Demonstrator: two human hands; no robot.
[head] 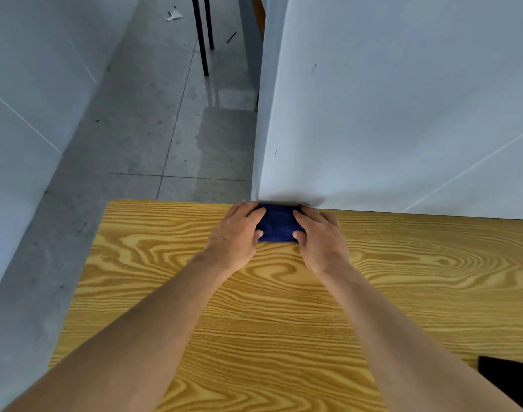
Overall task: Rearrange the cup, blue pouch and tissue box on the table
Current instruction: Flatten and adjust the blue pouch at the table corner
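Observation:
A dark blue pouch [277,223] lies at the far edge of the wooden table [254,307], close against the white wall. My left hand [235,237] grips its left end and my right hand [321,240] grips its right end, fingers curled over the top and thumbs on the near side. Only the pouch's middle shows between the hands. No cup or tissue box is in view.
A white wall [388,114] rises right behind the table's far edge. Grey floor [153,129] lies beyond the table's left and far-left edges, with black furniture legs [201,37] farther off. A dark object [506,379] sits at the table's near right corner.

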